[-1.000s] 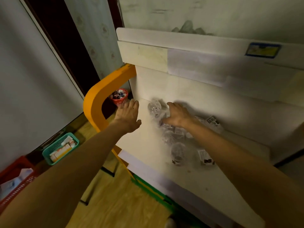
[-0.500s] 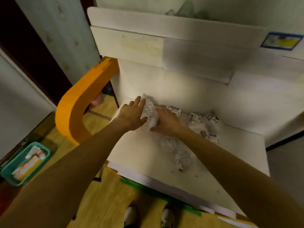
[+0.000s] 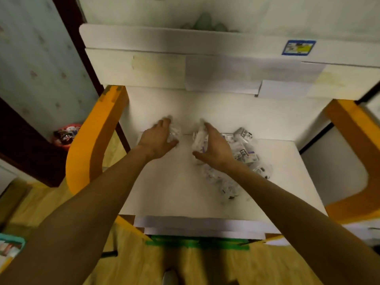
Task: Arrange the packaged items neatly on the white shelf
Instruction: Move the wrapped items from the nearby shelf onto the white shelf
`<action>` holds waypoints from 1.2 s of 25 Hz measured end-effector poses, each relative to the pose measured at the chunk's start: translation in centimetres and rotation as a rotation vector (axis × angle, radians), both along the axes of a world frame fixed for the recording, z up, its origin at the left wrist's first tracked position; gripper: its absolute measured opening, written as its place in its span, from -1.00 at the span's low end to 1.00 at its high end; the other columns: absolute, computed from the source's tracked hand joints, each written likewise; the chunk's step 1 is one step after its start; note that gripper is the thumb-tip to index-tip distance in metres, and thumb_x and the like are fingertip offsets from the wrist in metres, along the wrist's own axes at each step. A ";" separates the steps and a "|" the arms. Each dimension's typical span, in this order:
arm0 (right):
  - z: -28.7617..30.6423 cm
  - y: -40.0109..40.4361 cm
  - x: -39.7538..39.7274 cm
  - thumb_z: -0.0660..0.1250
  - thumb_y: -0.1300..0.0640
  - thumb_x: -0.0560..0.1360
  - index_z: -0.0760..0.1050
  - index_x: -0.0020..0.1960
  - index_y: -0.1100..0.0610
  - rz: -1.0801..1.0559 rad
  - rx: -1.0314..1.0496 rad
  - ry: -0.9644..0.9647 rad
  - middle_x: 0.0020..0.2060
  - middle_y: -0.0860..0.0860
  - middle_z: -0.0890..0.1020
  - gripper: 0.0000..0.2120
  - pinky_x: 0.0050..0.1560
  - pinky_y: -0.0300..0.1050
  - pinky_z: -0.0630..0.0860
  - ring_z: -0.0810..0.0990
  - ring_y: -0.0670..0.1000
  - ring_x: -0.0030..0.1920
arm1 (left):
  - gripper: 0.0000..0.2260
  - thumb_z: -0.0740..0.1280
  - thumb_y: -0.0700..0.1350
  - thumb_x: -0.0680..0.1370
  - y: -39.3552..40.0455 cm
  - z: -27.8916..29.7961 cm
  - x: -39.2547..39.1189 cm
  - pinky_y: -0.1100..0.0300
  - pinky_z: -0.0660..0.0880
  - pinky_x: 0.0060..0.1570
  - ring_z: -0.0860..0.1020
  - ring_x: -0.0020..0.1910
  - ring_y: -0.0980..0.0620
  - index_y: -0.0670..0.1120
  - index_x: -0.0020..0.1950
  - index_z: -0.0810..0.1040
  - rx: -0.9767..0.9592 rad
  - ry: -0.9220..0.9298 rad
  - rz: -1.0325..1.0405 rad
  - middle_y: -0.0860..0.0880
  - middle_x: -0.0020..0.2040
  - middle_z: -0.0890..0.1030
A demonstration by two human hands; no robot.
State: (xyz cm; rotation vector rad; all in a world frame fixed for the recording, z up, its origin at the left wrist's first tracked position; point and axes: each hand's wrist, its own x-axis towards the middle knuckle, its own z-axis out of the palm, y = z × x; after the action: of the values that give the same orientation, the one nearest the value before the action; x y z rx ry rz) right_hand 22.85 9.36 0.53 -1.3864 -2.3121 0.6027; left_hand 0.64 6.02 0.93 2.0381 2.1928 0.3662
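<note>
- The white shelf fills the middle of the view, with an orange side frame curving down on the left and another orange frame on the right.
- The left hand reaches to the back left of the shelf, its grip curled around a clear crinkled packet that stands against the back panel; fingers sit on the packet's far side, thumb on the near side.
- The right hand is near the middle of the back edge, its grip wrapped on a second clear packet, thumb stretched out low toward the left and fingers over the packet's top.
- The two held packets are near each other but apart, with a strip of bare shelf between them.
- A loose heap of packaged items (clear wrappers with small printed labels, blurred) lies just right of the right hand and trails toward the front under the right forearm.
- A blue-bordered sticker sits on the upper shelf board at the right.
- On the floor to the left stands a red basket with small things inside, and a teal basket shows at the lower left edge.
- Green tape runs along the base below the front edge of the shelf.
</note>
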 end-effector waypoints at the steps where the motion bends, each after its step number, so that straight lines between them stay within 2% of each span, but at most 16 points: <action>1: 1.1 0.0 0.9 0.58 -0.06 0.33 0.09 0.59 0.10 -0.034 0.008 0.049 0.51 0.04 0.34 0.01 0.44 0.06 0.35 0.35 0.09 0.46 | -0.29 0.38 0.20 0.52 0.0 0.9 0.4 -0.07 0.50 0.11 0.49 0.29 -0.19 -0.09 0.52 0.18 0.042 0.000 -0.004 -0.14 0.42 0.42; 6: 7.5 -0.1 9.3 0.58 -0.07 0.33 0.14 0.53 0.04 -0.164 0.116 0.182 0.42 0.02 0.42 -0.07 0.26 -0.02 0.49 0.48 0.09 0.34 | -0.35 0.37 0.23 0.50 1.5 7.7 8.0 -0.07 0.51 0.12 0.53 0.21 -0.17 -0.04 0.47 0.23 0.278 -0.082 -0.078 -0.11 0.38 0.43; 10: 11.5 -1.1 18.7 0.54 -0.10 0.36 0.16 0.54 0.05 -0.237 0.256 0.223 0.42 0.01 0.34 -0.11 0.29 -0.05 0.48 0.44 0.03 0.34 | -0.34 0.42 0.23 0.47 2.7 11.1 18.1 -0.03 0.55 0.05 0.56 0.13 -0.15 -0.03 0.42 0.27 0.427 -0.117 -0.215 -0.09 0.30 0.47; 13: 13.8 -2.3 27.4 0.52 -0.09 0.40 0.17 0.57 0.08 -0.283 0.334 0.295 0.41 0.03 0.35 -0.12 0.36 -0.11 0.41 0.40 -0.01 0.36 | -0.34 0.44 0.21 0.47 3.0 12.9 27.6 0.03 0.51 0.00 0.56 0.12 -0.14 -0.07 0.42 0.31 0.514 -0.163 -0.303 -0.11 0.28 0.49; 18: 14.8 -4.4 41.0 0.50 -0.22 0.40 0.16 0.56 0.03 -0.474 0.408 0.492 0.44 -0.03 0.38 -0.11 0.29 -0.07 0.52 0.46 -0.04 0.35 | -0.35 0.39 0.21 0.48 2.9 14.4 42.4 0.01 0.52 0.00 0.55 0.15 -0.11 -0.02 0.46 0.27 0.535 -0.292 -0.368 -0.06 0.31 0.45; 22: 13.1 -6.5 51.2 0.52 -0.15 0.41 0.21 0.53 0.04 -0.605 0.346 0.428 0.43 -0.02 0.41 -0.16 0.31 -0.05 0.50 0.47 0.01 0.34 | -0.35 0.41 0.18 0.47 1.5 13.4 52.1 0.08 0.49 0.01 0.55 0.17 -0.09 -0.02 0.46 0.29 0.524 -0.326 -0.467 -0.05 0.30 0.48; 25: 10.0 -7.3 56.5 0.48 -0.18 0.40 0.24 0.53 0.07 -0.687 0.282 0.302 0.42 0.01 0.41 -0.17 0.32 -0.03 0.44 0.43 0.05 0.36 | -0.35 0.46 0.20 0.39 1.2 13.1 57.1 0.17 0.44 -0.08 0.57 0.11 -0.03 0.04 0.39 0.33 0.451 -0.369 -0.473 0.02 0.24 0.52; 28: 6.4 -7.2 59.3 0.44 -0.18 0.41 0.28 0.51 0.11 -0.723 0.150 0.157 0.39 0.07 0.42 -0.21 0.29 0.01 0.41 0.37 0.12 0.37 | -0.34 0.42 0.30 0.33 1.3 13.2 59.5 0.11 0.56 -0.08 0.60 0.04 -0.01 0.07 0.33 0.35 0.364 -0.412 -0.445 0.03 0.19 0.54; 30: 3.5 -6.6 60.0 0.44 -0.18 0.41 0.33 0.45 0.12 -0.696 0.041 0.076 0.34 0.11 0.46 -0.27 0.26 0.04 0.44 0.40 0.15 0.33 | -0.30 0.36 0.37 0.31 1.6 12.7 60.2 0.05 0.61 -0.03 0.60 0.05 -0.03 0.06 0.33 0.35 0.308 -0.319 -0.514 0.01 0.20 0.55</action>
State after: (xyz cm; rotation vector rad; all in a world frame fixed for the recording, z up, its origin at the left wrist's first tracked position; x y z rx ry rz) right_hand 82.87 2.77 4.00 -1.9505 -1.6040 0.3701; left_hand 60.88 7.58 13.63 2.3903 1.4361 0.9263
